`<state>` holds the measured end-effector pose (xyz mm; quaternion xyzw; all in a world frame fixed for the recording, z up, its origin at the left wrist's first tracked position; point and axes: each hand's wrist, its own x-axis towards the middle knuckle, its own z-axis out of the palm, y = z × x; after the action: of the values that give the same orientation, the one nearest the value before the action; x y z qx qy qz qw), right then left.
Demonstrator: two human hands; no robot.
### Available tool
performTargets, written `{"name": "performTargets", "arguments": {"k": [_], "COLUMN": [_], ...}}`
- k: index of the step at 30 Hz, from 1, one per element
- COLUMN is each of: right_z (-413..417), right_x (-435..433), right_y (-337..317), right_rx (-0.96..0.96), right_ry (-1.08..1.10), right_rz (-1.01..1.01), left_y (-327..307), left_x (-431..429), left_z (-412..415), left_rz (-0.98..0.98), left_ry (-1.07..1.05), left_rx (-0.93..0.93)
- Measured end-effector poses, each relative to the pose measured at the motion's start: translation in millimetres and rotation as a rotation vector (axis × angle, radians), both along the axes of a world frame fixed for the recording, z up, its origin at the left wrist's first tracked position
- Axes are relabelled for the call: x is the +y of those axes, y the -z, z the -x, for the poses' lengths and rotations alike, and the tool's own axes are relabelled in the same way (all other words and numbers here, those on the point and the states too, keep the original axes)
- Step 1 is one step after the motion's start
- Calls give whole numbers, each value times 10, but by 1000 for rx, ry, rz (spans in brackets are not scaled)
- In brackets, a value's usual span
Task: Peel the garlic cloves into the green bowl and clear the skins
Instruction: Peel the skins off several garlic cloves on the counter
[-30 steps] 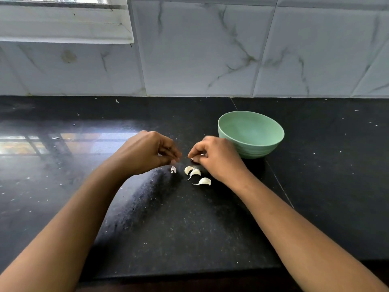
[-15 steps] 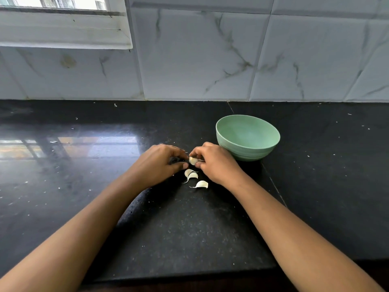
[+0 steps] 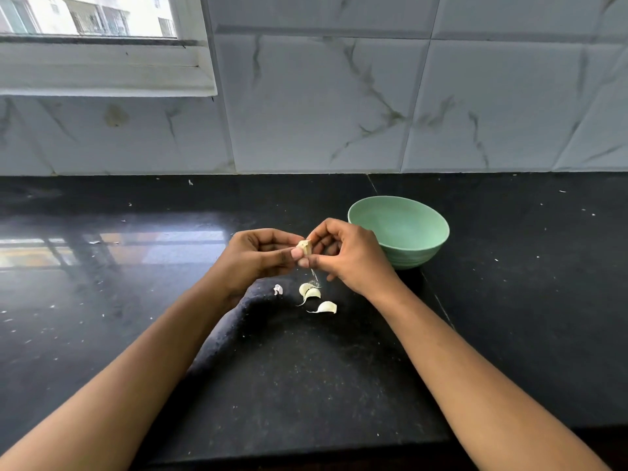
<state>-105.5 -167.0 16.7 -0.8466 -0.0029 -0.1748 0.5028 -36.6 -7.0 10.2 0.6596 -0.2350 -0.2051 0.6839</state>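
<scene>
- The garlic clove (image 3: pixel 304 247) is held in the air above the table, between the two hands, just left of the green bowl.
- The left hand (image 3: pixel 258 256) pinches the clove from the left; its grip is narrow, with the thumb tip pressed against the clove's lower edge.
- The right hand (image 3: pixel 350 256) pinches it from the right, its grip also closed on the clove and its other fingers curled.
- Below the hands, loose cloves (image 3: pixel 311 291) lie on the table, two touching and one (image 3: pixel 328 307) just beside them, nearer the person.
- A scrap of skin (image 3: pixel 278 289) lies to their left, apart from them.
- The green bowl (image 3: pixel 418 256) stands upright on the table, close behind the right hand.
- The table (image 3: pixel 306 385) is black, glossy and speckled with small white flecks.
- A tiled wall (image 3: pixel 339 113) rises behind it, with a window (image 3: pixel 102 45) at upper left.
</scene>
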Motion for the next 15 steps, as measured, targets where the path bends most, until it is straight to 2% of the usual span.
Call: {"name": "performTargets", "arguments": {"k": [3,9,15], "right_z": [16,-4,-17], "right_x": [-13,-47,-20], "right_y": [-37,-23,-2], "right_rx": [34,119,126], "right_ry": [-71,-142,-128], "right_rz": [-52,-434,-466], "left_y": [14,-16,-23], "left_x": [10,-3,-2], "left_z": [-14,-10,14], "left_rz": [13,12,-22], "left_ry": [-15,-15,-47], "left_rx": [36,58,8]}}
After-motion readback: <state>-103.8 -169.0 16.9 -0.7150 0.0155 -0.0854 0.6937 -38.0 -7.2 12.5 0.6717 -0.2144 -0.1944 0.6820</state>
